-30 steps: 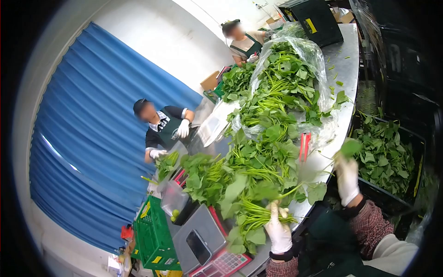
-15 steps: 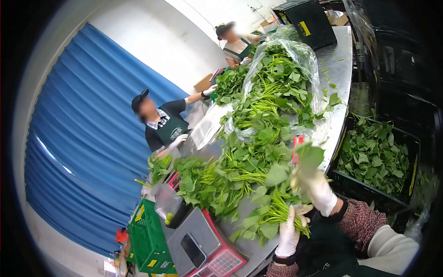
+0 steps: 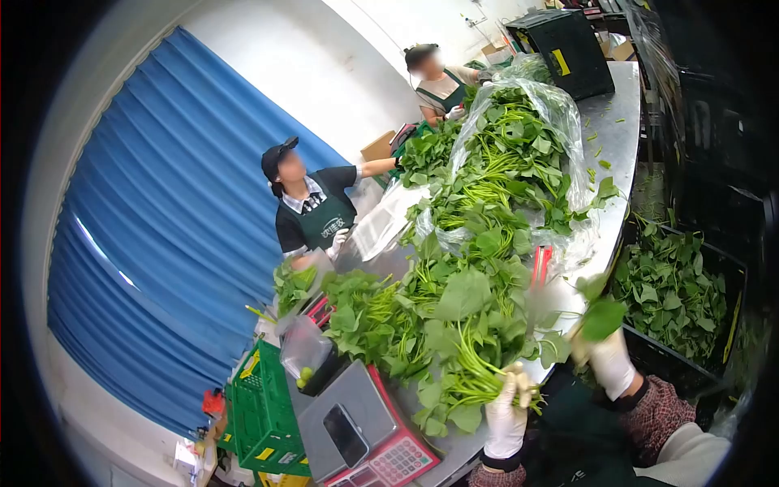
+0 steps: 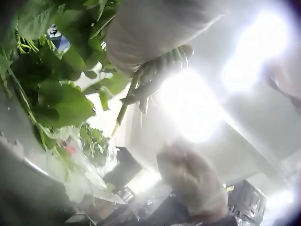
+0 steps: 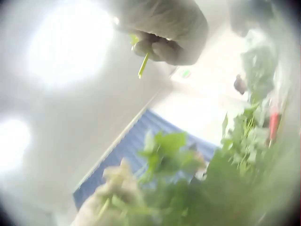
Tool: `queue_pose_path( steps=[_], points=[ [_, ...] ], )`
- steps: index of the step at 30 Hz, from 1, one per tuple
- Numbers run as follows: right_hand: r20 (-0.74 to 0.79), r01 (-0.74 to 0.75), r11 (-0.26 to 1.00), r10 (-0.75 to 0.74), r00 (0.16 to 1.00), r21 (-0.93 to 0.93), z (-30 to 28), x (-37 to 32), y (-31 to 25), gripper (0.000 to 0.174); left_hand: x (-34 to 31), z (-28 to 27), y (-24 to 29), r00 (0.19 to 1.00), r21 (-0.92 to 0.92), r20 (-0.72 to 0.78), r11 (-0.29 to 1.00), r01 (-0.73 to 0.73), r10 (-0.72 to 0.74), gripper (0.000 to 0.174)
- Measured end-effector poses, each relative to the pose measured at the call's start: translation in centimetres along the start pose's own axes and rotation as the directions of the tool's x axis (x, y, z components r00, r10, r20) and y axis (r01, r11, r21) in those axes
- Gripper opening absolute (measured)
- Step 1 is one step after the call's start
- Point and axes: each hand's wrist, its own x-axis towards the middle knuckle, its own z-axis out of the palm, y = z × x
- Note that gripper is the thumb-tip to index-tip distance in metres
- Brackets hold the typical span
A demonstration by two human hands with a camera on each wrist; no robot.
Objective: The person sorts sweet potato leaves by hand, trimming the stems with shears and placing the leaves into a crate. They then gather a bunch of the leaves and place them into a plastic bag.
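Gloved in white, the left hand (image 3: 506, 418) grips a bundle of leafy green stems (image 3: 475, 377) at the table's near edge; in the left wrist view its fingers (image 4: 164, 63) curl round stems whose cut ends stick out. To the right of it, over the edge, the gloved right hand (image 3: 608, 361) holds a leafy piece (image 3: 602, 320), blurred in the head view. In the right wrist view the right hand (image 5: 164, 35) has its fingers curled round a green stem (image 5: 143, 66). A long heap of greens (image 3: 495, 235) lies beyond both hands.
Right of the metal table (image 3: 621, 130) stands a black crate of greens (image 3: 669, 284). A red-handled tool (image 3: 541, 264), a scale (image 3: 398, 463) with a phone (image 3: 346, 435), green crates (image 3: 264, 406) and a black crate (image 3: 568, 53) are around. Two people stand across the table.
The right hand came in beside the left hand's bundle, then moved back out to the right with a leafy piece. The nearer person across the table has reached an arm toward the heap.
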Motion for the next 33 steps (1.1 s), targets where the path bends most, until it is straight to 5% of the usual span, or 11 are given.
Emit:
queue_pose_path(
  steps=[4, 7, 9, 11, 13, 15, 17, 22, 27, 30, 33],
  points=[
    [-0.288, 0.385, 0.845, -0.289, 0.913, 0.372, -10.2, 4.7, -1.8, 0.047, 0.2, -1.9, 2.9, 0.994, -0.309, -0.073, 0.946, -0.097, 0.078, 0.027],
    [-0.349, 0.238, 0.544, 0.110, 0.931, 0.805, -11.7, 4.9, -2.1, 0.076, 0.0, -2.4, 3.3, 0.992, -0.333, 0.042, 0.938, -0.098, 0.118, 0.025],
    [-0.261, 0.105, 0.890, 0.016, 0.965, 0.444, -8.8, 4.0, 0.2, 0.065, 0.2, -2.8, 3.0, 0.991, -0.374, 0.097, 0.926, -0.050, 0.093, 0.024],
    [-0.087, -0.087, 0.974, 0.107, 0.991, 0.208, -4.5, 2.9, 1.0, 0.029, 0.1, -3.1, 2.6, 0.988, -0.414, 0.146, 0.910, 0.012, 0.053, 0.023],
    [0.131, -0.070, 0.966, 0.105, 0.986, -0.249, -0.5, 1.6, 0.4, 0.025, 0.0, -3.3, 2.5, 0.982, -0.409, 0.184, 0.912, 0.029, 0.051, 0.024],
    [0.387, -0.063, 0.964, 0.164, 0.908, -0.260, 2.1, 1.2, 0.3, 0.020, -0.2, -3.4, 2.6, 0.984, -0.396, 0.174, 0.918, 0.025, 0.048, 0.023],
    [0.602, 0.357, 0.868, -0.088, 0.794, -0.345, 4.7, 2.0, -0.1, 0.018, -0.5, -3.4, 2.8, 0.984, -0.384, 0.169, 0.923, 0.020, 0.049, 0.023],
    [0.819, 0.712, 0.582, -0.131, 0.558, -0.392, 9.2, 1.8, 1.0, 0.027, -1.4, -5.3, 2.5, 0.997, 0.119, 0.032, 0.990, -0.073, 0.070, 0.020],
    [0.936, 0.661, 0.714, -0.022, 0.352, -0.232, 10.3, 4.9, 2.5, 0.035, -1.4, -5.9, 3.4, 0.979, -0.020, 0.163, 0.992, -0.124, 0.125, 0.020],
    [0.673, 0.513, 0.547, 0.131, 0.728, -0.661, 11.0, 9.1, 3.2, 0.029, -1.5, -5.1, 4.2, 0.985, 0.046, -0.077, 0.987, -0.154, 0.157, 0.026],
    [0.602, 0.628, 0.237, -0.181, 0.778, -0.741, 10.6, 13.9, 7.5, 0.021, -1.0, -5.3, 4.3, 0.952, 0.065, -0.199, 0.973, -0.222, 0.231, 0.028]
  ],
)
